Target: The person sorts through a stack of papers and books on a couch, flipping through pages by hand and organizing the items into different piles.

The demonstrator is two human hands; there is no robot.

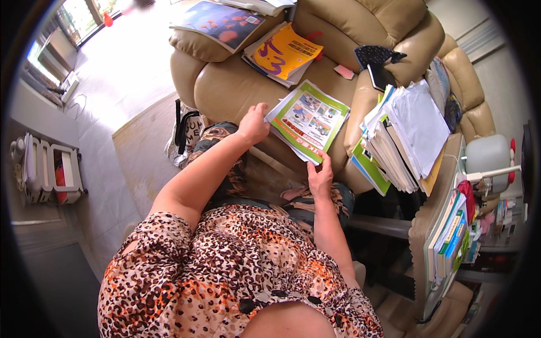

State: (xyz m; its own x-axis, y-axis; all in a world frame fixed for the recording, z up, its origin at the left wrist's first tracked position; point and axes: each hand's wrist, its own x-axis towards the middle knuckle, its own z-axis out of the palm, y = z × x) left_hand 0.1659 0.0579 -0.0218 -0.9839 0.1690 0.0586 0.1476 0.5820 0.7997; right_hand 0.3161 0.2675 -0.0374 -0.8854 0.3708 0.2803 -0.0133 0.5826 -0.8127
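Note:
A booklet with a green border and cartoon panels (312,116) lies on the beige leather seat (224,91), with white sheets showing beneath it. My left hand (255,124) grips its left corner, fingers curled at the paper's edge. At the near corner, my right hand (321,173) pinches the papers between thumb and fingers. Just beyond, a yellow-orange book with purple lettering (287,53) tops another pile on the seat. A picture book with orange flowers (219,25) rests on the sofa's left arm.
To the right, a tall stack of papers and books (405,135) stands by a dark phone-like device (379,76) and a black star-patterned item (374,57). A glass-topped table (422,253) holds more books. A cloth bag (181,135) sits on the floor near a rolling cart (63,169).

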